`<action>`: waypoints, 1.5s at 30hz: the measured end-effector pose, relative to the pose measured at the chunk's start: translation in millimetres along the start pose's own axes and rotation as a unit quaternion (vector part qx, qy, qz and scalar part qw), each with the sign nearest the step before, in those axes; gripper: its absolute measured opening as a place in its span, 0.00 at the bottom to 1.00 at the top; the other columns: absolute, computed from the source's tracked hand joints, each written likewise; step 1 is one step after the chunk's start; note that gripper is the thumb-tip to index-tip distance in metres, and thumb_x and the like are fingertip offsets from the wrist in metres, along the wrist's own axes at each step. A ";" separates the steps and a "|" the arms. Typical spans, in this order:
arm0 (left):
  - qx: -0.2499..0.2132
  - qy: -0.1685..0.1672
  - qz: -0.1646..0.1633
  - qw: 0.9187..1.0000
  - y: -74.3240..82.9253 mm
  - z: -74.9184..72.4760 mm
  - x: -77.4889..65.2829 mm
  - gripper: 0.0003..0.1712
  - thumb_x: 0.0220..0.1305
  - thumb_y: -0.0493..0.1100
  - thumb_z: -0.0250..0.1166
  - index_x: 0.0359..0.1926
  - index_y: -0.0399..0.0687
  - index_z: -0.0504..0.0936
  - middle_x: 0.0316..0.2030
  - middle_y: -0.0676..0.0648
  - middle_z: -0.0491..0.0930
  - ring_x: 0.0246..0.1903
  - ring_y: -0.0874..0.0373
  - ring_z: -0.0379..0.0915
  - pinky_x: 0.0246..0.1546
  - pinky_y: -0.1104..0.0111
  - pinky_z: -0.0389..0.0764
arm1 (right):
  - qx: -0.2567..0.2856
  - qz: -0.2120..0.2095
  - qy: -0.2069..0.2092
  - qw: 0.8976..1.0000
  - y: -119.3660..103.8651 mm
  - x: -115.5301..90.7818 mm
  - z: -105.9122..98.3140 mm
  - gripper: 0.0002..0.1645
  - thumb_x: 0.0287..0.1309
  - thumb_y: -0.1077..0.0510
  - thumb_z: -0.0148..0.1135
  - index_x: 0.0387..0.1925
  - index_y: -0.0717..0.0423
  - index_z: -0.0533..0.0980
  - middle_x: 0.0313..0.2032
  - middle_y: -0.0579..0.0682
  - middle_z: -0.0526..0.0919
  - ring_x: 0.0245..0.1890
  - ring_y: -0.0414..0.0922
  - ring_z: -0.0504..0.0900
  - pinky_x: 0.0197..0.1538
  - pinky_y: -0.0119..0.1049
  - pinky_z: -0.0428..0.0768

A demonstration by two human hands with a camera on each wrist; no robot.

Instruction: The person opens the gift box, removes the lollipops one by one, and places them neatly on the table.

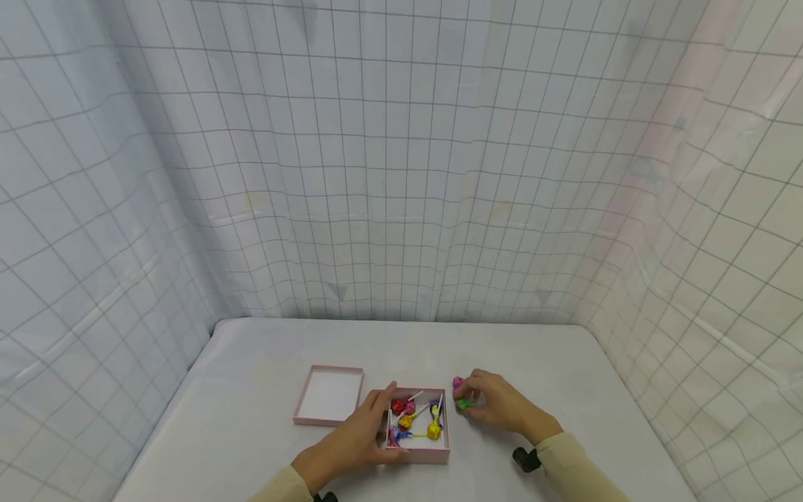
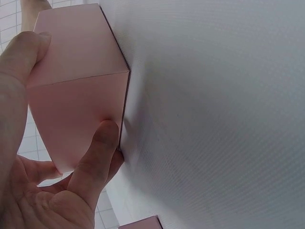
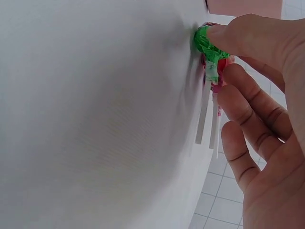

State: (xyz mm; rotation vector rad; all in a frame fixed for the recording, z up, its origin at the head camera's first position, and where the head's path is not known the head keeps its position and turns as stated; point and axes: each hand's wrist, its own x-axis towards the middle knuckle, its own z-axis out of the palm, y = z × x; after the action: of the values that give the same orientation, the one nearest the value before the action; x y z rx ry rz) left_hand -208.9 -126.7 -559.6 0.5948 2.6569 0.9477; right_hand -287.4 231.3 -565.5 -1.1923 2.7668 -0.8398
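Observation:
A pink open box stands on the white table with several wrapped lollipops inside, among them a yellow one and a red one. My left hand grips the box from its left side, the thumb on the near wall and fingers along the outside. Right of the box, my right hand pinches a green lollipop by its wrapped head, thumb on top. Its white stick points back toward the wrist, low over the table. A pink lollipop lies right beyond it, and more sticks show alongside.
The shallow pink lid, white inside, lies left of the box, behind my left hand. White grid-patterned curtains enclose the table at the back and both sides.

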 end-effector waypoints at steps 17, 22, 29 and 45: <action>0.002 -0.008 -0.006 1.000 -0.2 2.6 1.3 0.76 0.65 0.69 0.86 0.96 0.48 0.49 0.81 0.36 0.69 0.66 0.46 0.80 0.75 0.41 0.85 | 0.004 -0.014 0.046 0.999 -12.9 -1.3 -6.4 0.10 0.74 0.68 0.75 0.51 0.54 0.90 0.48 0.47 0.92 0.48 0.43 0.88 0.55 0.46 0.94; 0.004 -0.004 -0.004 1.000 -1.3 3.3 1.5 0.76 0.65 0.70 0.86 0.96 0.48 0.49 0.81 0.36 0.69 0.68 0.44 0.81 0.75 0.40 0.85 | -0.027 -0.031 0.061 0.997 -21.2 3.4 -9.8 0.11 0.72 0.68 0.77 0.51 0.54 0.89 0.48 0.46 0.91 0.48 0.43 0.89 0.54 0.47 0.94; 0.006 0.000 0.003 1.000 -3.4 3.9 2.3 0.76 0.65 0.71 0.85 0.96 0.48 0.49 0.81 0.35 0.70 0.69 0.44 0.81 0.74 0.40 0.86 | -0.045 -0.047 0.053 0.996 -37.7 12.9 -15.2 0.13 0.72 0.66 0.77 0.54 0.51 0.90 0.49 0.44 0.90 0.49 0.45 0.89 0.56 0.47 0.94; 0.007 0.008 0.030 0.999 -3.2 -0.9 -0.6 0.76 0.66 0.66 0.87 0.96 0.44 0.49 0.80 0.35 0.70 0.65 0.47 0.82 0.73 0.41 0.88 | -0.028 -0.044 -0.064 0.997 -78.4 37.8 -17.0 0.17 0.77 0.59 0.77 0.63 0.51 0.90 0.57 0.46 0.91 0.56 0.43 0.90 0.60 0.35 0.91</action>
State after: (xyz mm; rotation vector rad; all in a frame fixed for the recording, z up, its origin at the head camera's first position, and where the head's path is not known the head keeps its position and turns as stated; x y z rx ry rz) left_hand -209.6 -129.7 -560.9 0.6773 2.6765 0.9545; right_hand -265.3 169.3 -506.0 -1.3359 2.6704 -0.6701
